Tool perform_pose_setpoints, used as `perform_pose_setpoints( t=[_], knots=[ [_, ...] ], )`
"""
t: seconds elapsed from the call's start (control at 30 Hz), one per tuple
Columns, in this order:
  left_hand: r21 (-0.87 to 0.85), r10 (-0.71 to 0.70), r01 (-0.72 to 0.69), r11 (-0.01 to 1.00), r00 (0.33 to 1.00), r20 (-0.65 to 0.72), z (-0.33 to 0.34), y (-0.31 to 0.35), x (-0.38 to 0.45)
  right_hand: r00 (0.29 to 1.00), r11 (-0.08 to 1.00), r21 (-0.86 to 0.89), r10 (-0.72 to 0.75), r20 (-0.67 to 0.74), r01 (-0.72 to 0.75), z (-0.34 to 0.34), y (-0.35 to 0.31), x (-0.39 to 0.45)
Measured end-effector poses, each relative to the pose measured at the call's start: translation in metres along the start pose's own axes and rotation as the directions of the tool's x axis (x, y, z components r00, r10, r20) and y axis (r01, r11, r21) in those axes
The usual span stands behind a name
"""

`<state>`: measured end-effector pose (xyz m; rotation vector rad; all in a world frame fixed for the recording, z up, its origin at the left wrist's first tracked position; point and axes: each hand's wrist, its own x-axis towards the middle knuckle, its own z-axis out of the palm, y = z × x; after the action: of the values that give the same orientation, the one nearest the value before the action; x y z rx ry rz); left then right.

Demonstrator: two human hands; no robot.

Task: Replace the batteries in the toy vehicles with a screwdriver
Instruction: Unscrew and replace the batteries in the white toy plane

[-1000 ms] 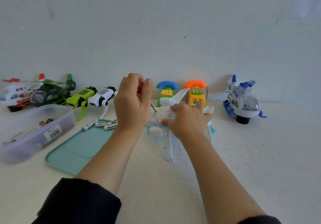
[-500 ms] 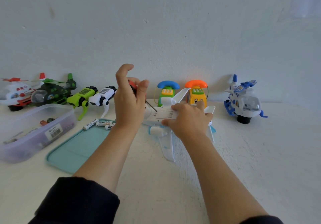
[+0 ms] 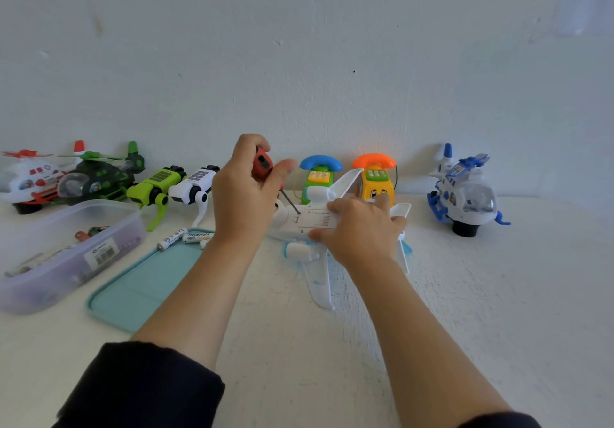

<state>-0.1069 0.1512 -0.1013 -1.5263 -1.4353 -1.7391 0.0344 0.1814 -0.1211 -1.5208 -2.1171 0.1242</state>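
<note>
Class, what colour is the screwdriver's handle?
Red with a black part; the screwdriver shows best in the head view.

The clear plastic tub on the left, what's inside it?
Through the clear plastic tub a few loose batteries show, one with a reddish end. The frosted wall and label blur the rest, so the full contents cannot be told.
</note>
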Motion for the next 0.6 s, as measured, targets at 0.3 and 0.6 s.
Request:
perform_pose_setpoints(
  t=[0.3,0.6],
  knots=[
    [-0.139,-0.043,0.040,0.989,0.999,-0.020,-0.0026,0.0036,0.0051,1.000,1.000,-0.003,0.001,0.003,-0.001,0.0003,-0.0001,0.0000],
    [-0.147,-0.152,0.156,0.977,0.988,0.036,-0.0028,-0.0003,0.0023,1.000,1.000,-0.011,0.006,0.009,-0.006,-0.0010,-0.0010,0.0004]
  ],
)
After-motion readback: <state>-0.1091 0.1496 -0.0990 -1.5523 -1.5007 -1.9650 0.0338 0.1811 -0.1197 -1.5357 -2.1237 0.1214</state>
